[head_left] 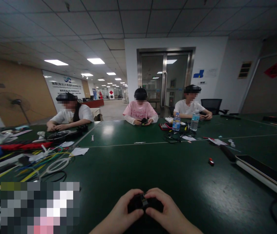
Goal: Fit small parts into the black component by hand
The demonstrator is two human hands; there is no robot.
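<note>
Down at the near edge of the green table (133, 162), right in front of the person, two hands meet around a small black thing (143, 202). The left hand (121, 213) is curled on one side and the right hand (165, 211) is curled on the other. The fingers are bent in, the thumbs lie on top, and both hands are closed on it. I think it is gripped from both sides like this so it does not wobble or slip. It sits low, just over the table and close to the body, maybe so the arms do not get tired. I cannot tell what the black thing is, as the hands hide most of it.

Off to the left lies a heap of wires (43, 159) in many colours, well apart from the hands, with a paper (79, 151) beside it. A little red bit (211, 162) lies alone to the right. Far across the table sit three other people, each with their own hands down on small things. Two bottles (176, 122) stand upright near them, off to the side of their hands.
</note>
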